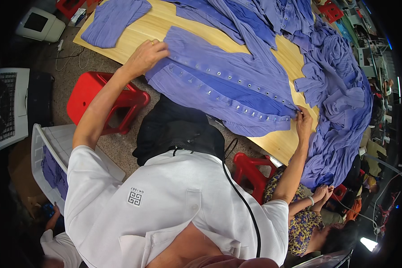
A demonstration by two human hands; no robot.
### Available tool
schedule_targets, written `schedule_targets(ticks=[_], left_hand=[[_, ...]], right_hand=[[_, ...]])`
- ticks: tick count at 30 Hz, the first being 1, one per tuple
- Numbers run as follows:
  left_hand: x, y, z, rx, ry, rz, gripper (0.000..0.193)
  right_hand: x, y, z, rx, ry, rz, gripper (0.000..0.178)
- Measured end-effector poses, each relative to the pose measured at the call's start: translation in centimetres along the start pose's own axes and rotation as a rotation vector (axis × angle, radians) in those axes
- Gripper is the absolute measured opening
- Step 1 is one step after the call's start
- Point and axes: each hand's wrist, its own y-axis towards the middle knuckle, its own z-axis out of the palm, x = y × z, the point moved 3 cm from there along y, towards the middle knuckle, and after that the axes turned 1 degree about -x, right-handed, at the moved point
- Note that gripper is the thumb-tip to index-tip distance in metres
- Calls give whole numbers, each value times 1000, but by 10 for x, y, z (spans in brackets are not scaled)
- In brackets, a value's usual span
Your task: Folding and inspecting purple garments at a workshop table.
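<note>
Closest to me, the near side of the shirt [223,87] hangs past the edge of the surface [279,144], over my lap. That overhang wants watching: its weight could drag the cloth askew, so a light, even pull should serve better than a hard tug. A red stool [81,99] stands by my left forearm, and I'd do well to swing my elbow clear of it.

My right fingers [302,114] are pinched together on the shirt's right end, while my left fingers [160,48] are clamped on its left end. The stretch between them is best held at one tension, both ends level, or the middle may buckle.

Two rows of metal fasteners [229,77] run lengthwise, the darker inside showing between them. I judge them my best guide: if the rows lie straight, the cloth under them probably does too.

Beyond, the cloth bunches so much that I can't fairly say where my shirt ends and the other garments [198,12] begin; I should check nothing is caught before pulling. Off right sprawls a crumpled heap [344,105], and far left a folded piece [115,23] lies well apart.
</note>
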Motion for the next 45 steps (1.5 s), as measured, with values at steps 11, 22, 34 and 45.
schedule_targets(ticks=[11,22,34,45], left_hand=[[-14,-3,-4,-87,-55,-50,27],[-82,2,16,87,-148,-185,34],[-90,-13,-7,-192,-188,-157,19],[-96,-35,-21,-347,-338,-307,15]], right_hand=[[49,-53,21,-359,-329,-232,32],[77,-64,21,34,-302,-173,45],[81,-71,6,-96,-296,-296,26],[68,-64,-7,-162,227,8,17]])
